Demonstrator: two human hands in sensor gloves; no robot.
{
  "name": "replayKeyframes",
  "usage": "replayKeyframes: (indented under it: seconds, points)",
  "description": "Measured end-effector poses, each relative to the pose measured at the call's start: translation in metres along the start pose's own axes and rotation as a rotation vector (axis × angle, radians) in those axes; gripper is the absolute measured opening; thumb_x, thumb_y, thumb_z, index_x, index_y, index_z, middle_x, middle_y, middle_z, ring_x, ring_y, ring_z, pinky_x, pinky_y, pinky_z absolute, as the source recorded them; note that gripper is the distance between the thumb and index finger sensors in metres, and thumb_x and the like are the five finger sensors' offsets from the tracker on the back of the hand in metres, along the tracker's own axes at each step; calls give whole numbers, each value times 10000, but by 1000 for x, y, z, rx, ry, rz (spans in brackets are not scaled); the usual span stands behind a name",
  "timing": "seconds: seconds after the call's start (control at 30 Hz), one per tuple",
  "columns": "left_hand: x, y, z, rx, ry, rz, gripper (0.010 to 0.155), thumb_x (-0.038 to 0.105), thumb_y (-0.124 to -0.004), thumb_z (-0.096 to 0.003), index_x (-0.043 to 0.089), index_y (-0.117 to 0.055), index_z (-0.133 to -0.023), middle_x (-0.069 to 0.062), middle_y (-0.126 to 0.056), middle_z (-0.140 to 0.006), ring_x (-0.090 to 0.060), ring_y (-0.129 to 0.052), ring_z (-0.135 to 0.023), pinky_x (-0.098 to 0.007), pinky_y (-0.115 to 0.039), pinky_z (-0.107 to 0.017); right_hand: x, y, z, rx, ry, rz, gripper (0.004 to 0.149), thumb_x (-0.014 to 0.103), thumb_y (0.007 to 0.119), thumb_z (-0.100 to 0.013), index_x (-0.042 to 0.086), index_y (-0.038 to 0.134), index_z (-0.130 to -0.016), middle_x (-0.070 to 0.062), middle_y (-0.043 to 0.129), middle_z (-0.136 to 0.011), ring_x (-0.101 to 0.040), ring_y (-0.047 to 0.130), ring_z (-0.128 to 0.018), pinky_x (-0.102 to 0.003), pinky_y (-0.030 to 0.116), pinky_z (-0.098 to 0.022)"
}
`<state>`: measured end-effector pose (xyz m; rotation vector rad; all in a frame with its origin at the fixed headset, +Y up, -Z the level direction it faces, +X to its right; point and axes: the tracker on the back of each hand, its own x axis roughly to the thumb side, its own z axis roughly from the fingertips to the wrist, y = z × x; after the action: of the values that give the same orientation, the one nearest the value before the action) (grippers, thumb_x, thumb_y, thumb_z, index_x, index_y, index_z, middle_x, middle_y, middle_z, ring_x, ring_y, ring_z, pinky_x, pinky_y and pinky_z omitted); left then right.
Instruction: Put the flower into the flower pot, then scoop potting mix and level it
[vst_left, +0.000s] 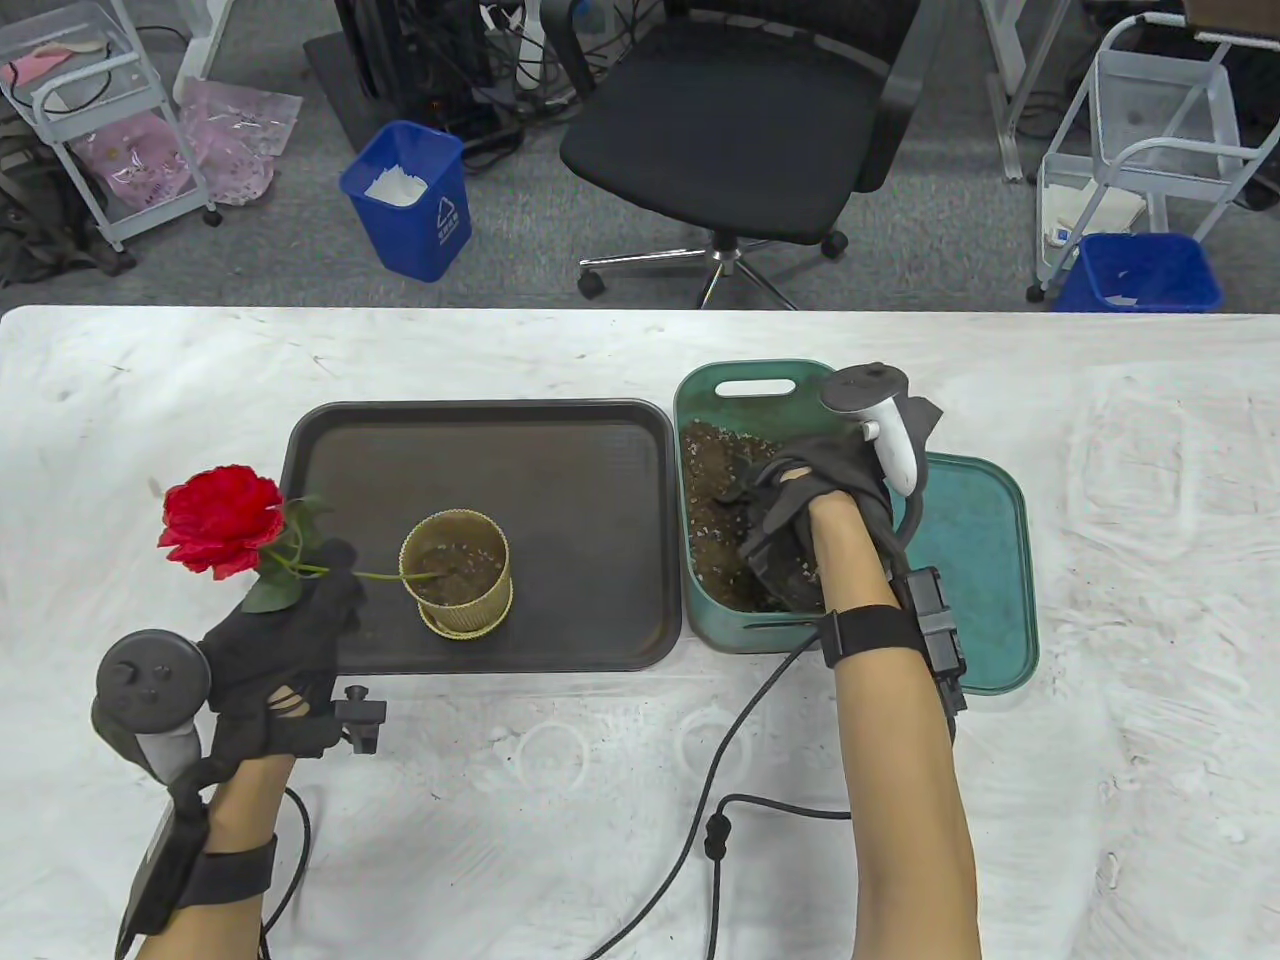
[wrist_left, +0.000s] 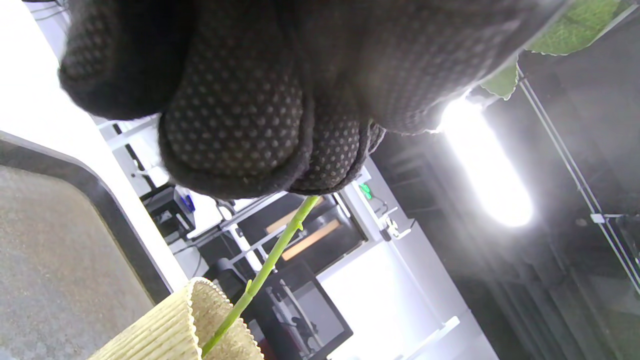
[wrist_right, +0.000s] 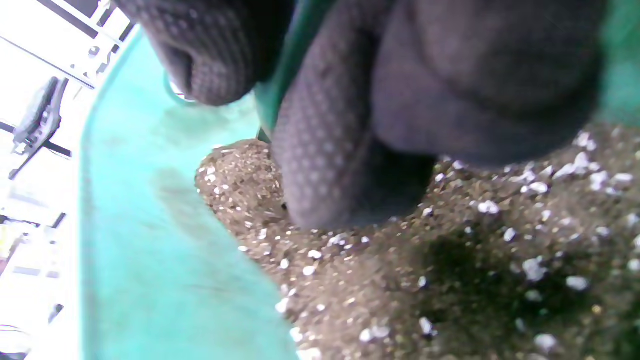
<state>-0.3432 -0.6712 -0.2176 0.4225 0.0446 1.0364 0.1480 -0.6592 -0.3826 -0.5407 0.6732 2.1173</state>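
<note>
two blue bins (vst_left: 410, 200), office chair (vst_left: 735, 130) behind table (vst_left: 600, 800).

Place: an office or lab room set up for recording hand work.
Floor: grey carpet (vst_left: 520, 240), the office kind.
Seating: a black swivel chair (vst_left: 730, 130) on castors stands behind the table (vst_left: 640, 350).
Cables: a tangle of leads and dark equipment (vst_left: 470, 50) lies on the floor at the far wall.
Storage: white wire trolleys (vst_left: 1150, 160) stand at both sides; the left one (vst_left: 70, 110) holds pink bags.
Bins: two blue bins (vst_left: 410, 200) sit on the carpet, the second (vst_left: 1140, 272) at the right.
Table: covered in a smudged white sheet, with a cable (vst_left: 720, 800) running across it.
Ceiling: the left wrist view shows a long strip light (wrist_left: 482, 165).
</note>
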Motion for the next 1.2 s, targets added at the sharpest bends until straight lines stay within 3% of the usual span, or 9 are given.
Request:
replayKeyframes:
  seconds: [0.2,0.9,1.03,1.2]
  points:
    - [-1,1,0,0,2,2,432,445,-895,-395,243,-955,-773,47,-1073,-582,-172,-1118,-309,-359,-939,-317,-9,-2,11,46,-2,-145,547,299,756,-409,-15,730,-856,-171,989,-591,-261,1090,-227,-361,961,-91]
    - [0,-1,-1,-15,-2,18,434,446,-895,-394,243,-956,-773,44,-1072,-585,-174,-1117,-310,-358,-939,-318,-33,-23,82,-30,-134,-386,537,303,744,-412,-1,729,-854,-166,986,-593,-259,1093,-237,-360,968,-94]
    - [1,-1,-1,-15,-1,19,432,446,-895,-395,244,-956,-772,44,-1072,-585,-173,-1118,-310,-357,-940,-319,-26,-17,96,4,-186,-376,536,306,746,-414,-2,731,-853,-168,986,-591,-260,1094,-231,-359,968,-91]
    - [1,-2,-1,-18,-1,23,432,445,-895,-395,243,-956,-772,41,-1071,-585,-172,-1117,-311,-358,-939,-320,-5,12,110,91,-278,-332,536,310,747,-417,-3,732,-853,-169,987,-591,-258,1096,-231,-356,971,-89]
